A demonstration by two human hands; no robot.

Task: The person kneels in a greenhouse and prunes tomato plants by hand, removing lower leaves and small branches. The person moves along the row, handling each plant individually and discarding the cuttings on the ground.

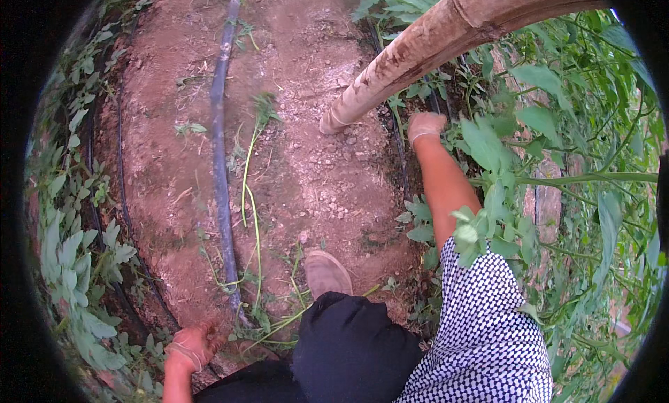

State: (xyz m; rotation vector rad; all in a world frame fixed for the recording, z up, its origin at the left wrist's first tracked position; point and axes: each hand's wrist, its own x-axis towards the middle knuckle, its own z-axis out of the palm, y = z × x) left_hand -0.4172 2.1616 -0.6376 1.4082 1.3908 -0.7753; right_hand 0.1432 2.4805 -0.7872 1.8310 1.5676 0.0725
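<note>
My right hand (426,125), in a thin translucent glove, reaches down among tomato plants (486,147) beside a thin black drip line (400,152). Its fingers point away and are partly hidden, so what they touch cannot be told. My left hand (196,344), gloved too, hangs low at the left over the soil, its fingers apart and nothing seen in it. Cut green stems (252,194) with leaves lie on the reddish soil between the rows, more of them near my shoe (326,273).
A thick bamboo pole (407,55) slants from the upper right down to the soil. A dark hose (220,142) runs lengthwise along the path. Leafy plants (78,277) and thin black drip lines (123,194) line the left side.
</note>
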